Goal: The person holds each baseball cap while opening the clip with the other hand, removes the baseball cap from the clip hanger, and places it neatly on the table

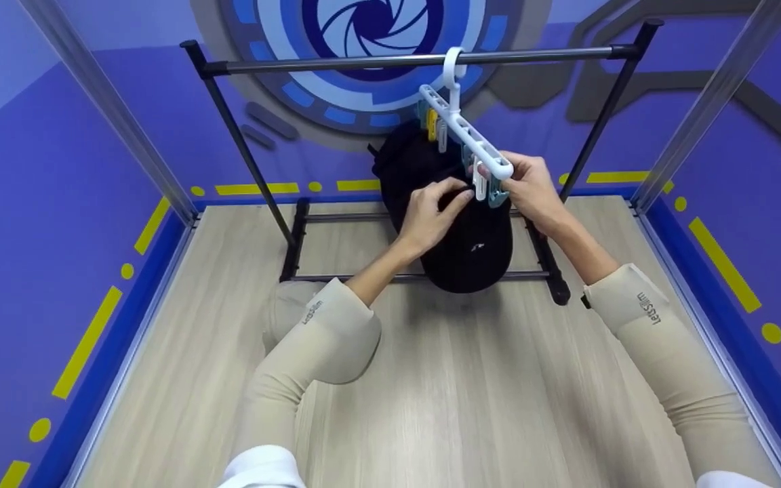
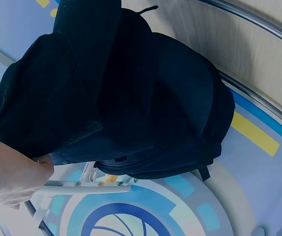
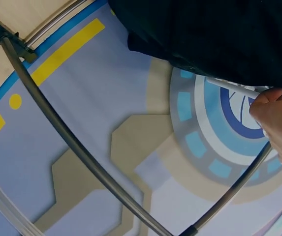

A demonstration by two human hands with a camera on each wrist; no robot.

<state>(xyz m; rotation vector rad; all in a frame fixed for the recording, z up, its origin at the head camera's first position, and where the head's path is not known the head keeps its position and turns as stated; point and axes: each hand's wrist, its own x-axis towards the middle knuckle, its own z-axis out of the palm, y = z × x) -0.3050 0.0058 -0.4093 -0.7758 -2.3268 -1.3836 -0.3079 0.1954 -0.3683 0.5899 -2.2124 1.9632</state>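
Note:
A pale hanger [image 1: 472,135] with several coloured clips hangs from the rack's top bar. Black cap-like cloth [image 1: 465,234] with a small white logo hangs beneath it. I cannot tell whether the dark layers behind are a second cap. My left hand [image 1: 431,213] pinches the cloth's upper edge beside a white clip [image 1: 480,183]. At the hanger's near end, my right hand [image 1: 533,190] grips a teal clip [image 1: 497,193], its fingertips partly hidden by the clips. In the left wrist view the black cloth [image 2: 170,93] covers most of the hanger.
A dark metal rack [image 1: 248,156] stands on the wood-patterned floor [image 1: 458,393]. Beneath my left forearm lies a beige cap [image 1: 346,352], partly covered by the sleeve. Purple walls [image 1: 51,203] with yellow marks enclose the sides and back.

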